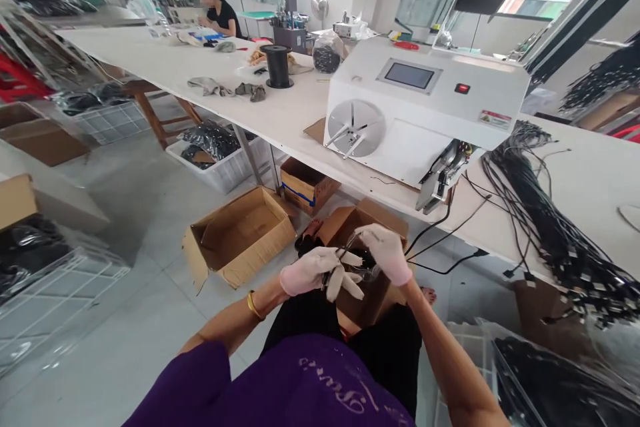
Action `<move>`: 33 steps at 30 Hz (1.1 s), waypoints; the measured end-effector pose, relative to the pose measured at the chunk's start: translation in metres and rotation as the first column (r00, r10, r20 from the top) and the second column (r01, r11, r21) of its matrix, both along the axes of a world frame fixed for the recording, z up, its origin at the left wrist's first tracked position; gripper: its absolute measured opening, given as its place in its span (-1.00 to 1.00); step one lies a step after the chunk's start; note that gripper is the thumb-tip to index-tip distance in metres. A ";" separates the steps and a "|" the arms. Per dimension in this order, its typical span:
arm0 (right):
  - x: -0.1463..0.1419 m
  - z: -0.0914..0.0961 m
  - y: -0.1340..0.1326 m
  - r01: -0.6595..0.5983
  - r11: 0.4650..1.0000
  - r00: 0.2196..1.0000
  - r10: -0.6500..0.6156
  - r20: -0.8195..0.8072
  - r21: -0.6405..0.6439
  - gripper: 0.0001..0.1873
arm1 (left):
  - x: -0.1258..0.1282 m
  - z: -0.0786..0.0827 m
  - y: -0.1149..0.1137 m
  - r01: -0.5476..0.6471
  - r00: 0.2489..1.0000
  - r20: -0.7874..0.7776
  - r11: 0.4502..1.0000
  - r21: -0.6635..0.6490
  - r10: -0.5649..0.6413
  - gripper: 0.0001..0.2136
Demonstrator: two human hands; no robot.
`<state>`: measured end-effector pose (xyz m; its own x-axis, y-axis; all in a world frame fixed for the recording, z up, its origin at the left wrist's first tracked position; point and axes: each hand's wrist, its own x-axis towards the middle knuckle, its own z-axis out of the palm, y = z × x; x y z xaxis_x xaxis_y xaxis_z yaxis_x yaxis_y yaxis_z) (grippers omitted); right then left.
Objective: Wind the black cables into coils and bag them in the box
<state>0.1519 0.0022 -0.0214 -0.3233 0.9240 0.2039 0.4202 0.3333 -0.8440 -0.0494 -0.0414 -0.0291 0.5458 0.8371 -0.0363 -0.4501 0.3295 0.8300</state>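
Observation:
My left hand (315,269), in a white glove with a pink cuff, holds a thin black cable (346,250) in front of my lap. Several of its fingers point down and to the right, with dark strands beside them. The same cable runs up to my right hand (384,250), gloved alike, whose fingertips pinch it. An open cardboard box (360,307) stands below both hands, between my legs; dark items in it are partly hidden. Ahead, on the table (295,123), a white winding machine (385,103) carries a round disc with metal prongs (356,128).
A bundle of black cables (540,207) hangs over the table edge at right. Cardboard boxes (240,233) and crates (215,170) stand on the floor at left. A black spool (277,67) and cloth gloves (210,85) lie on the table; a person (220,10) sits farther back.

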 end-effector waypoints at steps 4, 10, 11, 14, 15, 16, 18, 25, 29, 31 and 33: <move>0.007 -0.026 -0.030 -0.280 0.926 0.922 0.333 0.196 -0.254 -0.65 | 0.002 0.003 0.011 -0.280 0.954 0.132 0.957 0.073 0.269 -0.58; 0.032 -0.008 -0.041 -0.117 0.944 0.986 0.147 0.075 -0.309 -0.65 | 0.030 -0.025 0.009 0.169 0.982 -0.090 0.985 0.030 -0.166 -0.61; 0.033 -0.011 -0.043 -0.093 0.940 0.995 0.103 0.013 -0.328 -0.63 | 0.033 -0.025 0.006 0.227 0.973 -0.043 0.974 0.001 -0.227 -0.61; 0.028 -0.022 -0.049 -0.166 0.899 0.986 0.157 -0.056 -0.406 -0.58 | 0.036 -0.013 0.012 0.082 0.985 0.154 0.995 -0.058 -0.072 -0.59; 0.026 -0.022 -0.048 -0.192 0.891 0.980 0.193 -0.039 -0.412 -0.58 | 0.037 -0.008 0.019 -0.011 0.987 0.160 0.998 -0.058 0.020 -0.61; 0.026 -0.021 -0.045 -0.197 0.892 0.978 0.210 -0.012 -0.407 -0.60 | 0.037 -0.005 0.028 -0.086 0.989 0.118 0.995 -0.043 0.091 -0.64; 0.032 -0.017 -0.032 -0.129 0.923 0.988 0.152 0.033 -0.362 -0.64 | 0.038 -0.005 0.042 -0.105 0.993 -0.047 0.994 0.016 0.105 -0.68; 0.077 -0.066 -0.026 -0.017 0.893 0.999 -0.001 -0.040 -0.450 -0.62 | 0.042 -0.021 0.029 0.339 0.939 0.093 0.935 -0.105 -0.330 -0.57; 0.072 -0.060 -0.049 -0.156 0.952 0.947 0.220 0.234 -0.263 -0.67 | 0.052 -0.008 0.045 -0.094 0.991 0.096 0.995 0.043 0.089 -0.56; 0.070 -0.032 -0.043 -0.259 0.962 0.831 0.265 0.488 -0.080 -0.73 | 0.062 -0.006 0.055 -0.052 0.990 -0.115 0.971 0.234 0.080 -0.59; 0.072 -0.001 -0.028 -0.320 0.941 0.697 0.158 0.699 0.107 -0.76 | 0.073 -0.007 0.059 0.135 0.934 -0.358 0.918 0.373 0.009 -0.66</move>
<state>0.2239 -0.0259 -0.0219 -0.6521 0.7579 0.0172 0.7275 0.6320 -0.2671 0.0235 0.0173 -0.0360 0.6101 0.7877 0.0857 -0.1005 -0.0304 0.9945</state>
